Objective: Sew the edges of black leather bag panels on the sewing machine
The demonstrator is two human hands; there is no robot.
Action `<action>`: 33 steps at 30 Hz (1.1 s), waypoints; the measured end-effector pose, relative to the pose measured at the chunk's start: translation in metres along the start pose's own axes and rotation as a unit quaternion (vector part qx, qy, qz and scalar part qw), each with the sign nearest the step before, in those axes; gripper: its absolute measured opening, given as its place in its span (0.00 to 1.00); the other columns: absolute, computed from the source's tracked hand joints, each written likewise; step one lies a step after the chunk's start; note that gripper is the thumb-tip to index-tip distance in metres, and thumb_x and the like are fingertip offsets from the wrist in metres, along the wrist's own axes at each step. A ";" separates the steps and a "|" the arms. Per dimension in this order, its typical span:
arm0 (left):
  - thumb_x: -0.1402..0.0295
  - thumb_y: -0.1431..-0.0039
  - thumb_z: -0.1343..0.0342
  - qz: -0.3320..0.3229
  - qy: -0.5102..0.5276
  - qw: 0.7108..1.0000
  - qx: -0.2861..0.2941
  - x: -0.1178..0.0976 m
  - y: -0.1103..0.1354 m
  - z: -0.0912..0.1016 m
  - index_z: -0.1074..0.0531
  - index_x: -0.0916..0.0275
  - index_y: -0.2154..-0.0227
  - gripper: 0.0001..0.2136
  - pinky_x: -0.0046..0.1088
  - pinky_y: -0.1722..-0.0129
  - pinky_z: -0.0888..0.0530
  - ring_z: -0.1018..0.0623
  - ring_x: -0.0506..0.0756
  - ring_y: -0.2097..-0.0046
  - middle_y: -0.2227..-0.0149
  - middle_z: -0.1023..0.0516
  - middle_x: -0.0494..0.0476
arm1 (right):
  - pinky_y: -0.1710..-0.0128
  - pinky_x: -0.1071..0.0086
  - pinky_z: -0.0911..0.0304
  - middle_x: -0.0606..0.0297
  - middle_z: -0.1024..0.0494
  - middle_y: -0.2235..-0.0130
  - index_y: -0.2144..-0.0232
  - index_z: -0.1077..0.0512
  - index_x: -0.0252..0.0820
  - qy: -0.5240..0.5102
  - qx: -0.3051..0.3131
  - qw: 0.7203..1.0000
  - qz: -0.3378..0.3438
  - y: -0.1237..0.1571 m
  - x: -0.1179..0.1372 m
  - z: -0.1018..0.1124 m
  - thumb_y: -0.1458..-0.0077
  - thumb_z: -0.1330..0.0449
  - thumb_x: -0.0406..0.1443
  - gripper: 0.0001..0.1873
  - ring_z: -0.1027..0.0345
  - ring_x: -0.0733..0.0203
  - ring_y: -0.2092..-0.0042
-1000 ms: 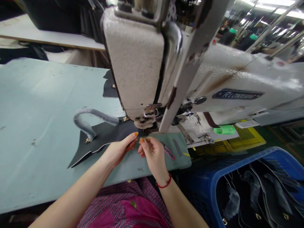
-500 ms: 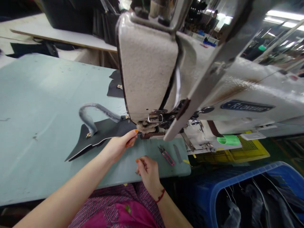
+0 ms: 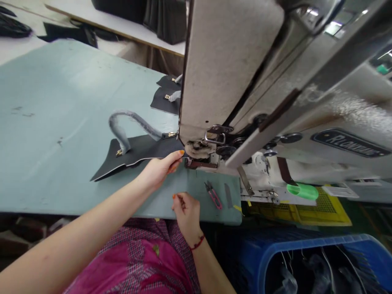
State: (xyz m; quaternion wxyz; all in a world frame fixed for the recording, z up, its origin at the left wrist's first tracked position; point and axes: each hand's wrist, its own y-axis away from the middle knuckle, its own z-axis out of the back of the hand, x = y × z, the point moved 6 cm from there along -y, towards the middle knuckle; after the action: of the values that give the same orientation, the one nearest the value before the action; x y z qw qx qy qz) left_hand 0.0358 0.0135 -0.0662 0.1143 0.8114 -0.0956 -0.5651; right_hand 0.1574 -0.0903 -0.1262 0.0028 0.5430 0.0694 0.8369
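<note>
My left arm [image 3: 92, 216] reached across the table from the lower left, and my left hand [image 3: 157, 169] lay with its fingers together and stretched toward the sewing machine [image 3: 228, 69]. My fingertips [image 3: 180, 153] were at the near edge of a black leather panel [image 3: 139, 151], just beside the machine's foot, though I cannot tell whether that hand was gripping the panel or only resting against it.

My right hand [image 3: 186, 213] hung lower, over the bare tabletop, closed with the thumb against the forefinger and nothing visible between them. A red string bracelet [image 3: 197, 243] circled that wrist.

The panel lay flat on the pale green table [image 3: 45, 122], its far end just beside the machine's foot. One grey strap [image 3: 131, 124] arched up from it in a loop, with two small gold clips [image 3: 119, 153], one at each end of the strap.

Two more black pieces [image 3: 165, 96] lay farther along the table, behind the machine's head. Nearer my right hand were one pair of pink thread snips [image 3: 213, 196] and one flat grey blade [image 3: 228, 195], well apart from the panel. Beyond the table's corner sat one blue crate [image 3: 306, 249] holding dark pieces, and one yellow crate [image 3: 321, 208].
</note>
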 end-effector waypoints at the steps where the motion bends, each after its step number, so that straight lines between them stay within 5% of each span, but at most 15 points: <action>1: 0.60 0.54 0.38 -0.001 0.004 1.000 -0.005 0.001 0.001 -0.001 0.40 0.60 0.89 0.19 0.27 0.77 0.41 0.42 0.48 0.79 0.85 0.42 0.48 | 0.72 0.74 0.39 0.65 0.25 0.76 0.72 0.28 0.42 0.001 0.002 1.000 0.000 0.000 -0.001 0.000 0.37 0.49 0.44 0.17 0.30 0.63 0.73; 12: 0.55 0.52 0.37 0.031 0.060 0.987 -0.145 0.016 0.020 -0.011 0.36 0.60 0.87 0.19 0.26 0.72 0.37 0.36 0.49 0.75 0.81 0.35 0.50 | 0.73 0.73 0.40 0.64 0.27 0.76 0.73 0.30 0.43 0.006 0.006 1.000 0.001 -0.001 -0.004 -0.001 0.38 0.50 0.42 0.16 0.32 0.62 0.73; 17: 0.58 0.46 0.42 0.066 -0.016 0.967 -0.244 0.007 0.044 -0.026 0.30 0.59 0.81 0.14 0.28 0.72 0.38 0.34 0.53 0.75 0.83 0.37 0.49 | 0.75 0.73 0.45 0.67 0.31 0.79 0.80 0.35 0.42 0.023 -0.039 0.999 0.027 -0.001 0.000 0.004 0.44 0.47 0.37 0.13 0.41 0.65 0.75; 22: 0.58 0.39 0.49 0.070 -0.029 0.956 -0.282 0.006 0.060 -0.045 0.27 0.61 0.75 0.15 0.28 0.70 0.37 0.34 0.53 0.75 0.82 0.38 0.49 | 0.72 0.71 0.39 0.61 0.23 0.72 0.74 0.28 0.39 -0.054 -0.073 0.995 0.036 -0.002 0.008 0.012 0.46 0.46 0.36 0.09 0.34 0.61 0.71; 25: 0.58 0.38 0.49 -0.014 0.039 0.974 -0.222 0.012 0.079 -0.051 0.33 0.61 0.79 0.16 0.25 0.71 0.37 0.36 0.50 0.74 0.79 0.37 0.49 | 0.68 0.70 0.36 0.60 0.22 0.69 0.71 0.27 0.39 -0.100 -0.113 0.989 -0.005 -0.004 0.017 0.027 0.41 0.47 0.38 0.13 0.32 0.60 0.68; 28: 0.59 0.39 0.46 -0.024 0.084 0.993 -0.082 0.002 0.106 -0.042 0.34 0.62 0.77 0.14 0.24 0.74 0.35 0.35 0.49 0.75 0.78 0.36 0.49 | 0.65 0.69 0.33 0.59 0.21 0.66 0.64 0.25 0.39 -0.169 -0.139 0.975 -0.032 -0.010 0.033 0.039 0.36 0.50 0.43 0.18 0.29 0.60 0.66; 31: 0.61 0.40 0.44 -0.083 -0.057 0.995 -0.003 -0.055 0.102 -0.011 0.25 0.62 0.67 0.09 0.22 0.70 0.30 0.28 0.50 0.70 0.72 0.26 0.51 | 0.72 0.70 0.32 0.58 0.22 0.64 0.59 0.25 0.39 -0.262 -0.099 0.959 -0.047 -0.024 0.052 0.033 0.37 0.49 0.50 0.23 0.29 0.60 0.67; 33: 0.63 0.42 0.42 -0.147 -0.249 0.957 0.031 -0.101 0.067 0.003 0.23 0.65 0.62 0.11 0.23 0.62 0.29 0.25 0.50 0.65 0.67 0.21 0.52 | 0.78 0.72 0.35 0.59 0.24 0.66 0.61 0.25 0.39 -0.302 -0.061 0.950 -0.047 -0.035 0.064 0.022 0.40 0.47 0.54 0.25 0.31 0.61 0.69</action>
State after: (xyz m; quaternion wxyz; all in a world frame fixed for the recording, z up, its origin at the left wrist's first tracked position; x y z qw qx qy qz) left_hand -0.0030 -0.0218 0.0426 -0.0227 0.6532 -0.0187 -0.7566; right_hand 0.1487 -0.0478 -0.0640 0.0962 0.7655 0.0391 0.6350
